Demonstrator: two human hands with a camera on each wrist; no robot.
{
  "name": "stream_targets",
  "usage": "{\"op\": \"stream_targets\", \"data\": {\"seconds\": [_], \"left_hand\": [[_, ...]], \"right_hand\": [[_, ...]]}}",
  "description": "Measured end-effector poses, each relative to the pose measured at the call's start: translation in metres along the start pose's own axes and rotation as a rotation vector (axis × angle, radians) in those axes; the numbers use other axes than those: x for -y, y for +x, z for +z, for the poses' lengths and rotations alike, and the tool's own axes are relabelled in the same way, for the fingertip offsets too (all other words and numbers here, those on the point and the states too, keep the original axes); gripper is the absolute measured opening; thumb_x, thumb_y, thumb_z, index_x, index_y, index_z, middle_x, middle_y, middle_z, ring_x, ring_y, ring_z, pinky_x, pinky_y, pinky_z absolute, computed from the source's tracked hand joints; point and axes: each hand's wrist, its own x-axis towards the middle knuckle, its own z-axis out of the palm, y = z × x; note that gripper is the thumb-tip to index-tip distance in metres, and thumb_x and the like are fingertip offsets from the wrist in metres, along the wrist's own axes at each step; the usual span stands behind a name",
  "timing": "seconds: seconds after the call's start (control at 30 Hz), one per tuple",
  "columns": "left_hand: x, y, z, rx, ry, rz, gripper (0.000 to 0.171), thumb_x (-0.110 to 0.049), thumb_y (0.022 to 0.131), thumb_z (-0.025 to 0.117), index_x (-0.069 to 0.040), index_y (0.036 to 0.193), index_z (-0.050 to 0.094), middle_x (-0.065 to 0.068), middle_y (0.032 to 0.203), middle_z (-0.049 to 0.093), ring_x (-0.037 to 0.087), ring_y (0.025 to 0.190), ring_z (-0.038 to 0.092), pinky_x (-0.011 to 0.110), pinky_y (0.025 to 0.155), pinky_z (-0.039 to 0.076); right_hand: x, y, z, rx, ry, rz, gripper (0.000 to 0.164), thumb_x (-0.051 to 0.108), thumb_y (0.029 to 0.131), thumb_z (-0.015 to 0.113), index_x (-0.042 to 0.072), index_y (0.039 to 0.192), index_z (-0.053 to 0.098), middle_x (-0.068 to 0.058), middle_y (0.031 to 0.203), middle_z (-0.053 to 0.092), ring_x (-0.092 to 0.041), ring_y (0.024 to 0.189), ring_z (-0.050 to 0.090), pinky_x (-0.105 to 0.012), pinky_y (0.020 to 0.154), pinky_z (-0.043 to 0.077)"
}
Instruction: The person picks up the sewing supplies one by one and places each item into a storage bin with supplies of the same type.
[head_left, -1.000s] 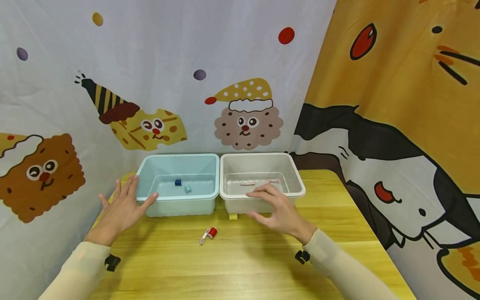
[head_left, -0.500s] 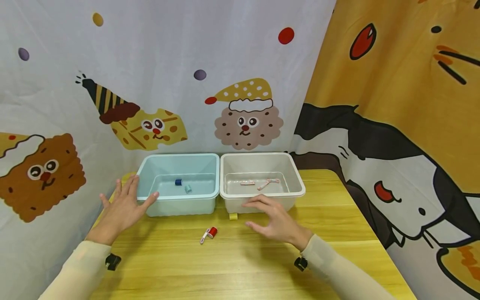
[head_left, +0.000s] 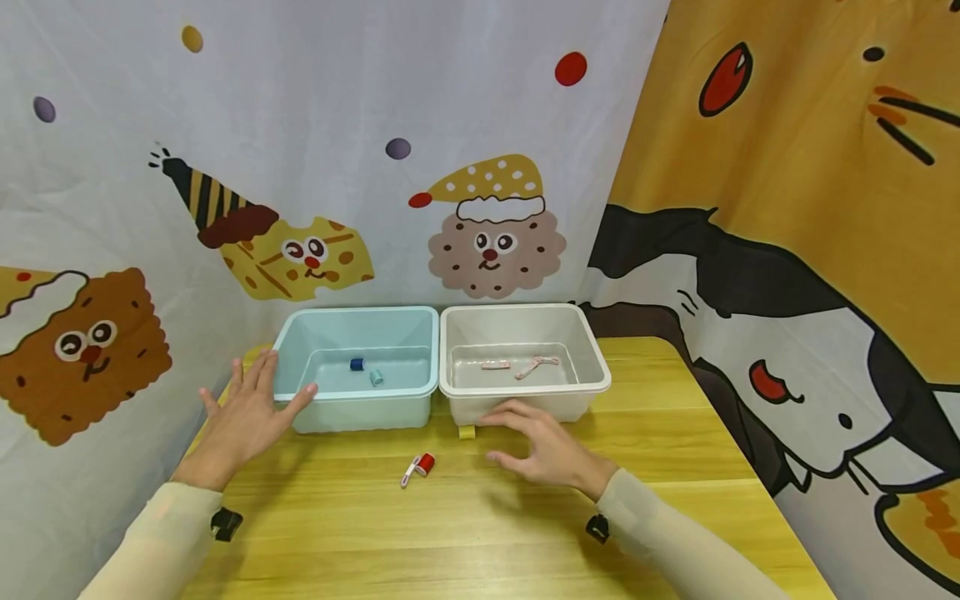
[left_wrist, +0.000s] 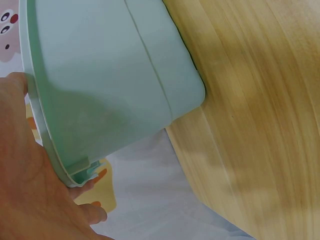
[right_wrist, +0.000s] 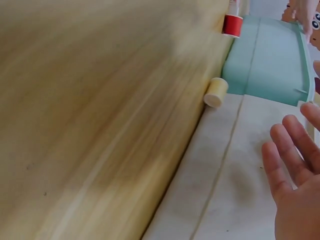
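My left hand (head_left: 243, 421) rests with spread fingers at the front left corner of the light blue bin (head_left: 360, 413). In the left wrist view its fingers lie along that bin's rim (left_wrist: 42, 117). Inside are a dark blue thread spool (head_left: 357, 364) and a light blue thread spool (head_left: 377, 377). My right hand (head_left: 543, 446), fingers loosely bent and holding nothing, hovers before the off-white bin (head_left: 592, 389). A yellow thread spool (head_left: 467, 432) lies against that bin's front, near the right fingertips. Slim pinkish-white sticks (head_left: 495, 366) lie in the off-white bin.
On the wooden table (head_left: 360, 533), in front of the bins, a red thread spool (head_left: 425, 463) lies beside a slim white-and-pink stick (head_left: 409, 472). The two bins stand side by side against a printed curtain (head_left: 315, 125).
My right hand has drawn back from over the off-white bin's front rim, down and slightly left, toward the yellow spool. My left hand has stayed at the blue bin.
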Motion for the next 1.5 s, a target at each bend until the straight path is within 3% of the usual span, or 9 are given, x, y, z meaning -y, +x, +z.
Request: {"op": "stream_targets", "data": {"seconds": [0.53,0.67,1.07,1.3,1.5], "left_hand": [[-0.002,0.0,0.0,-0.001,-0.002,0.001,0.117,-0.083,0.114,0.043,0.0,0.186,0.003,0.037,0.192,0.006,0.072,0.173,-0.012,0.107,0.116,-0.011],[-0.002,0.0,0.0,0.001,0.006,-0.001,0.115,-0.08,0.115,0.045,0.001,0.186,0.003,0.037,0.192,0.006,0.072,0.173,-0.011,0.107,0.116,-0.01],[-0.001,0.0,0.0,0.002,0.003,-0.001,0.117,-0.083,0.115,0.043,0.0,0.187,0.003,0.036,0.193,0.005,0.071,0.173,-0.012,0.107,0.116,-0.013],[0.0,0.0,0.0,0.008,0.002,-0.001,0.116,-0.081,0.115,0.044,0.0,0.186,0.003,0.036,0.192,0.005,0.071,0.173,-0.013,0.106,0.115,-0.014],[-0.001,0.0,-0.001,0.011,0.003,-0.001,0.115,-0.08,0.115,0.045,0.0,0.186,0.002,0.036,0.192,0.005,0.071,0.173,-0.013,0.107,0.115,-0.014]], "right_hand": [[-0.012,0.009,0.018,0.22,0.031,0.116,0.063,0.039,0.108,0.084,0.016,0.164,0.067,-0.006,0.166,0.07,-0.031,0.156,0.066,-0.062,0.132,0.051],[-0.014,0.011,0.024,0.264,0.021,0.14,0.064,0.042,0.109,0.082,0.017,0.166,0.065,-0.005,0.17,0.067,-0.031,0.158,0.064,-0.06,0.135,0.049],[-0.016,0.014,0.036,0.309,0.014,0.146,0.065,0.037,0.11,0.082,0.016,0.168,0.062,-0.009,0.175,0.062,-0.033,0.163,0.06,-0.058,0.137,0.047],[-0.023,0.014,0.045,0.28,0.027,0.071,0.065,0.032,0.11,0.083,0.012,0.168,0.062,-0.012,0.171,0.063,-0.034,0.158,0.062,-0.057,0.134,0.051],[-0.017,0.017,0.045,0.316,0.003,0.137,0.064,0.029,0.109,0.085,0.016,0.167,0.064,-0.007,0.169,0.064,-0.026,0.155,0.064,-0.05,0.134,0.052]]}}
